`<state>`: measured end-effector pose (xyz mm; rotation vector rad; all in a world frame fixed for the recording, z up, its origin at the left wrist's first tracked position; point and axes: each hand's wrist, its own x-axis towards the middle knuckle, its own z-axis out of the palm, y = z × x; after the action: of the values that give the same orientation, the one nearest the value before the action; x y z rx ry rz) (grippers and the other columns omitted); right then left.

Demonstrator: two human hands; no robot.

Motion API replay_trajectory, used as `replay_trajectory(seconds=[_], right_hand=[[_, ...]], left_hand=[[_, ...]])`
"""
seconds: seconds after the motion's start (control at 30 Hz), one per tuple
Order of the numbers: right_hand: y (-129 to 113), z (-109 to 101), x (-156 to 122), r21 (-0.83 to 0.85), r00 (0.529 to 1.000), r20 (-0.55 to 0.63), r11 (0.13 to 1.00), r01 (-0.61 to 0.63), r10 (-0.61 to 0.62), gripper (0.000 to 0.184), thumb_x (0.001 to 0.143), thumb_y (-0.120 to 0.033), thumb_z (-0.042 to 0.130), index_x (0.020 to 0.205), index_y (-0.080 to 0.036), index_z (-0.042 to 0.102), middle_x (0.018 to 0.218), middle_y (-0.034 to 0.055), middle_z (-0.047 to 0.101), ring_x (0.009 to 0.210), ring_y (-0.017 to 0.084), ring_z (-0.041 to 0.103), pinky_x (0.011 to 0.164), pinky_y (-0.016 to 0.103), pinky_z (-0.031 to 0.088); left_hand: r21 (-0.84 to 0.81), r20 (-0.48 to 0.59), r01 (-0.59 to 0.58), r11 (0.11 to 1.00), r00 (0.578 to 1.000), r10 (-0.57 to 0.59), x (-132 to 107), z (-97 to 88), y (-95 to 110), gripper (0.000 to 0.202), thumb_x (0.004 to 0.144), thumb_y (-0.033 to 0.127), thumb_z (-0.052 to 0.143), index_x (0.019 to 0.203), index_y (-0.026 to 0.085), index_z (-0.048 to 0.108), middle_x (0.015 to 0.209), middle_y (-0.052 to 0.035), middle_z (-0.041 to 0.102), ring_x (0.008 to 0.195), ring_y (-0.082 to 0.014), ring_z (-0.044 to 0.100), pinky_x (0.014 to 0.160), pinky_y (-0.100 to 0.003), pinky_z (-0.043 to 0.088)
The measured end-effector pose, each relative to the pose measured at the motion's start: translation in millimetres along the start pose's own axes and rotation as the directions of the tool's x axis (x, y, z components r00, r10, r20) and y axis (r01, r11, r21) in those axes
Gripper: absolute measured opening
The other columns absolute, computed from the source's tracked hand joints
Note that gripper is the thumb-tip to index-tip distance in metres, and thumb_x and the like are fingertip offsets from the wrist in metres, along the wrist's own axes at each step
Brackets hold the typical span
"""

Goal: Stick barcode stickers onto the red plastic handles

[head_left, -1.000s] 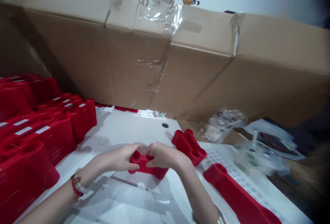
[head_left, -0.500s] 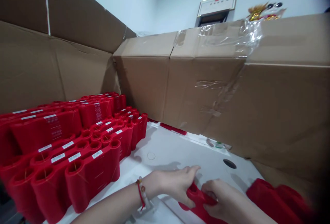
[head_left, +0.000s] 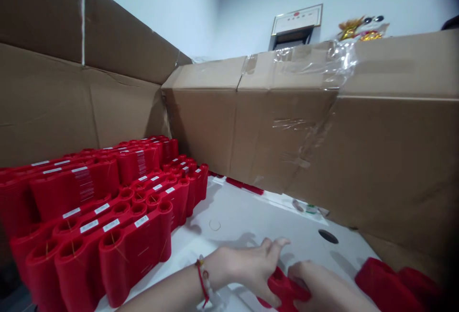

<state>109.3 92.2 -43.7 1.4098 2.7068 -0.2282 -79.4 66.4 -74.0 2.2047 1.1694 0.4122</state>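
A red felt-like piece (head_left: 286,289) is held between my two hands at the bottom of the head view, its lower part cut off by the frame. My left hand (head_left: 251,270), with a beaded red-string bracelet at the wrist, grips its left side; the thumb lies against the piece while the upper fingers stretch outward. On the other side, my right hand (head_left: 321,283) has its fingers curled round the red material. Stacked at the left stand several red bundles (head_left: 143,238) with rolled ends, white labels and thin bands round them.
Tall cardboard walls (head_left: 201,125) enclose the white work surface (head_left: 236,211) at the left and back. A rubber band (head_left: 214,225) lies on the surface, which has a dark oval hole (head_left: 328,236) at the right. More red material (head_left: 390,283) sits at the lower right.
The whole view has shifted slightly, so everything appears lower and mostly further right. My left hand's upper fingers are a little more spread; both hands still hold the red piece.
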Motion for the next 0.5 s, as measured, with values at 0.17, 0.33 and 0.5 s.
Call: replay_trajectory(seconds=[0.17, 0.33, 0.5], right_hand=[[3.9, -15.5, -7.2, 0.048, 0.993, 0.108, 0.998, 0.041, -0.046, 0.02, 0.075, -0.008, 0.064, 0.062, -0.022, 0.055, 0.055, -0.0033, 0.051, 0.051, 0.014, 0.046, 0.049, 0.029, 0.03], [22.2, -27.5, -16.3, 0.038, 0.978, 0.209, 0.999, 0.0, -0.007, 0.021, 0.097, -0.035, 0.067, 0.092, -0.015, 0.067, 0.081, -0.0014, 0.066, 0.065, 0.013, 0.061, 0.061, 0.028, 0.052], [37.1, -20.8, -10.0, -0.007, 0.969, 0.234, 0.996, -0.084, 0.083, 0.027, 0.1, -0.036, 0.065, 0.118, -0.016, 0.067, 0.115, 0.0068, 0.07, 0.096, 0.023, 0.07, 0.083, 0.041, 0.06]], left_hand=[[-0.048, -0.024, 0.021, 0.999, 0.999, -0.022, -7.7, 3.5, 7.3, 0.13, 0.064, 0.03, 0.079, 0.163, 0.009, -0.002, 0.164, -0.029, 0.023, 0.148, -0.0426, 0.036, 0.111, -0.047, 0.045], [-0.094, -0.046, 0.092, 0.991, 0.994, -0.096, -7.5, 14.9, -5.7, 0.135, 0.065, 0.034, 0.081, 0.163, 0.013, -0.009, 0.168, -0.0302, 0.009, 0.153, -0.0434, 0.026, 0.114, -0.048, 0.041], [-0.109, -0.037, 0.184, 0.977, 0.981, -0.189, -9.0, 22.9, -12.0, 0.134, 0.066, 0.045, 0.084, 0.163, 0.015, -0.003, 0.17, -0.0291, -0.002, 0.149, -0.0464, 0.032, 0.111, -0.049, 0.042]])
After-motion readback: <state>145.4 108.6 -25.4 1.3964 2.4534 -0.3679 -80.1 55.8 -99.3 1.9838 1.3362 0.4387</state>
